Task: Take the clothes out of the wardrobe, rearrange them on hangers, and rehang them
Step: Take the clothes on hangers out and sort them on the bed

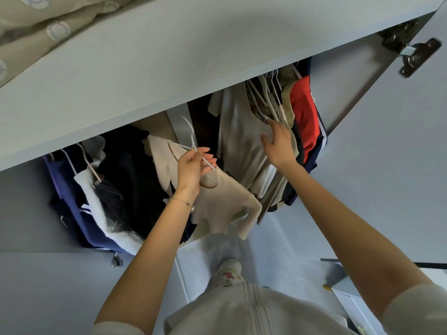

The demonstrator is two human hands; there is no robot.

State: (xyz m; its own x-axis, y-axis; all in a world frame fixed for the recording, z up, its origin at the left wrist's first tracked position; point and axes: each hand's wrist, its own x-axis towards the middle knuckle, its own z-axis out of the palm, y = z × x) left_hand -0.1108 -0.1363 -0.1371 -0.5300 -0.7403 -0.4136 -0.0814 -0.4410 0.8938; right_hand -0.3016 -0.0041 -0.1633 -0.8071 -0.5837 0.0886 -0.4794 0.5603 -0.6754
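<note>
You have soft, cool, even light with no hard glare: the pale shelf board (145,76) and door (387,177) read flat blue-grey, while the dark clothes (130,170) under the board sink into shadow and lose nearly all detail. Your wide lens bows the board's straight edge and stretches both forearms toward the bottom corners, and the bedding (31,25) at top left looks soft. The thin white hanger (192,136) pinched in your left hand (191,169) stays crisp, though your right hand (278,146) smears slightly at its spread fingertips.
</note>
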